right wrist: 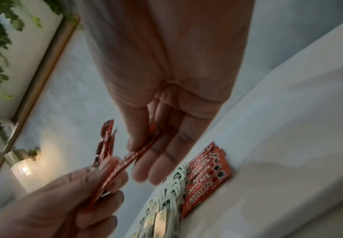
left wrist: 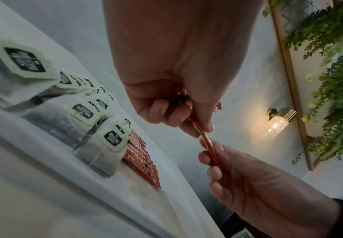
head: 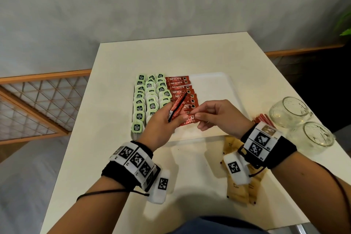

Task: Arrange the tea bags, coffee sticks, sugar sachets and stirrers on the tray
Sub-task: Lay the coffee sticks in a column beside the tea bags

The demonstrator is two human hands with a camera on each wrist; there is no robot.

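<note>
While the left hand (head: 161, 125) gripped a small bunch of Nescafé coffee sticks (head: 177, 107) above the tray (head: 214, 85), the right hand (head: 218, 116) pinched one stick's end. Judged light, limp, slippery; best held mid-length.

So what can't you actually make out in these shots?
- Head view: how many coffee sticks the left hand holds; they overlap.
- Head view: brown sachets partly hidden by the right wrist band.
- Right wrist view: sticks between both hands blurred.
- No stirrers identifiable.
</note>
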